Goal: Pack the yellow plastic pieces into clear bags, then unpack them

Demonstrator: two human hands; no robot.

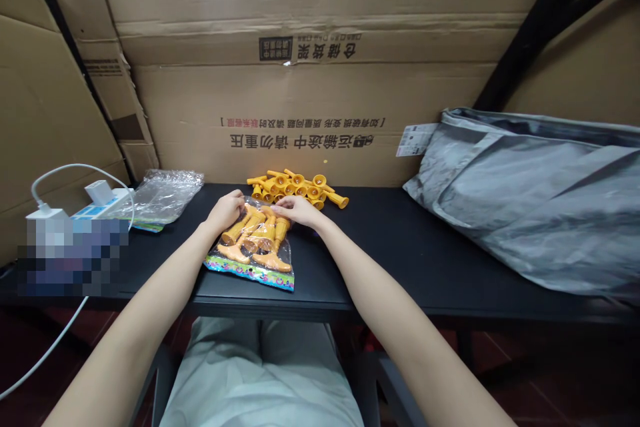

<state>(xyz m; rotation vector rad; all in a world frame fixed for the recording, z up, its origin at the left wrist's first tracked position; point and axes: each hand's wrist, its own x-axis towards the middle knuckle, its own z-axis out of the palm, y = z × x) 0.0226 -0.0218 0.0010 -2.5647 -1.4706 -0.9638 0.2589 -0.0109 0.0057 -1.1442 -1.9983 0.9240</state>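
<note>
The filled bag extends bodyward from our left hand and right hand, touching its far end; we cannot tell finger closure.

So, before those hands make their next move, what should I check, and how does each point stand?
1. Left hand at the far edge of the plastic bag: ok.
2. Right hand there too: ok.
3. Yellow pieces inside the bag: ok, several show through.
4. Far edge closed: cannot tell, the hands partly cover it.
5. Free space behind the bag: not ok, loose yellow pieces lie there.
6. White cable away from both hands: ok.
</note>
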